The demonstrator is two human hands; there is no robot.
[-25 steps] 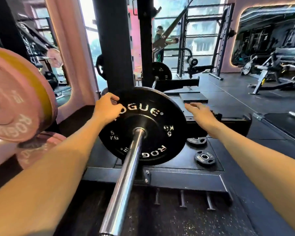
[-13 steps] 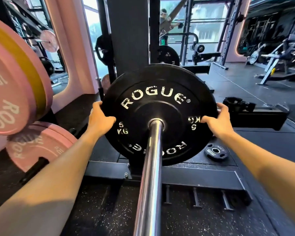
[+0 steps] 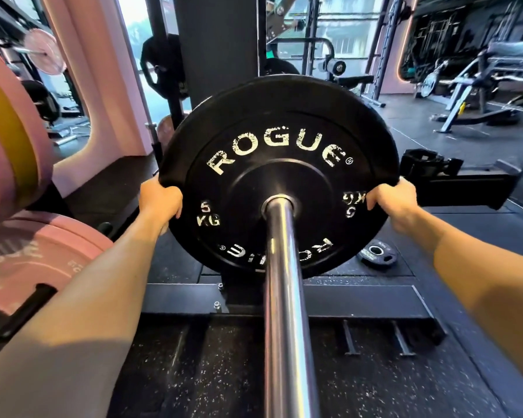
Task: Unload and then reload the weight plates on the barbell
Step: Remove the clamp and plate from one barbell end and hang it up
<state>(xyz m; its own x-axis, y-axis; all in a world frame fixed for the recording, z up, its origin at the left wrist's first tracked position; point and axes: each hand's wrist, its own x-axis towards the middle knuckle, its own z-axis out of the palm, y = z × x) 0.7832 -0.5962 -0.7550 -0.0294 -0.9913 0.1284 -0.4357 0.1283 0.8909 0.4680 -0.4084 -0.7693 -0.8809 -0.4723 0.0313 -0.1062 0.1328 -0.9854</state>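
Observation:
A black 5 kg Rogue weight plate [image 3: 278, 128] sits on the steel barbell sleeve [image 3: 287, 312], which runs from the bottom of the view up to the plate's hub. My left hand [image 3: 160, 200] grips the plate's left rim, with the thumb on the plate's face. My right hand [image 3: 393, 200] grips the right rim at the same height. The far ends of my fingers are hidden behind the plate.
Pink plates [image 3: 27, 257] hang and lean at the left. A small black plate [image 3: 377, 254] lies on the floor mat to the right. A black collar [image 3: 426, 164] rests on the rack's side arm. The rack upright [image 3: 215, 46] stands behind the plate.
My right hand came in from the air and took the plate's right rim; my left hand slid down to the left rim. The plate now looks larger and nearer along the sleeve.

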